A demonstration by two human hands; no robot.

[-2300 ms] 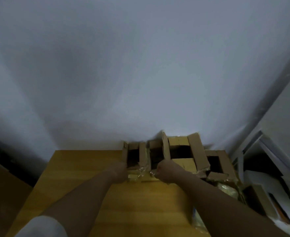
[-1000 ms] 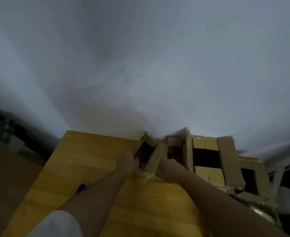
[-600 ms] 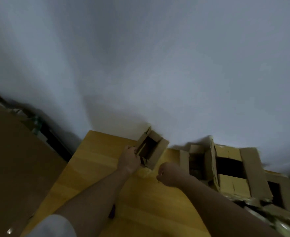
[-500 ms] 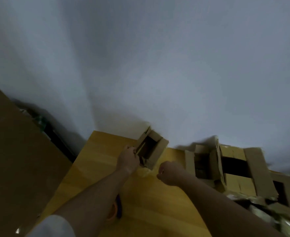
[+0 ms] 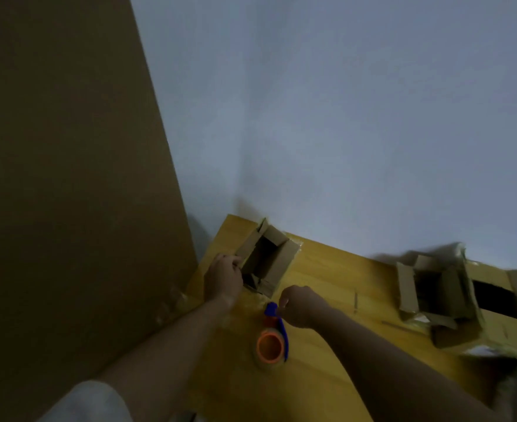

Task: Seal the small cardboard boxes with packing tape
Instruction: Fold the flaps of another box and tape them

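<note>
The person is leaning over a yellow wooden table (image 5: 327, 360) pushed against a pale wall (image 5: 342, 117), and the light is dim. Their left hand (image 5: 223, 278) is gripping the near flap of a small cardboard box (image 5: 266, 260) that is sitting open, flaps splayed, at the table's far left corner; the fingers are curling over the flap's edge, so the box is lying just beyond the knuckles. Their right hand (image 5: 299, 306) is hovering just to the right of the left one, a little nearer the person, with fingers bunched and thumb meeting fingertips right at the blue tip of a tape dispenser (image 5: 274, 333). It is looking like a pinch on that tip or on the tape end there, though I cannot tell which, the spot being small and dark. The dispenser is lying on the table just below that hand, its orange-cored roll of clear tape (image 5: 269, 347) toward the person and the blue frame running along the roll's right side.

Well off to the right of the right hand, more open boxes (image 5: 433, 287) are crowding the table's far edge, flaps up and bent. To the left of the left hand a big brown cardboard sheet (image 5: 68, 178) is standing upright, beside the table. A light sleeve (image 5: 86, 400) is covering the left upper arm.
</note>
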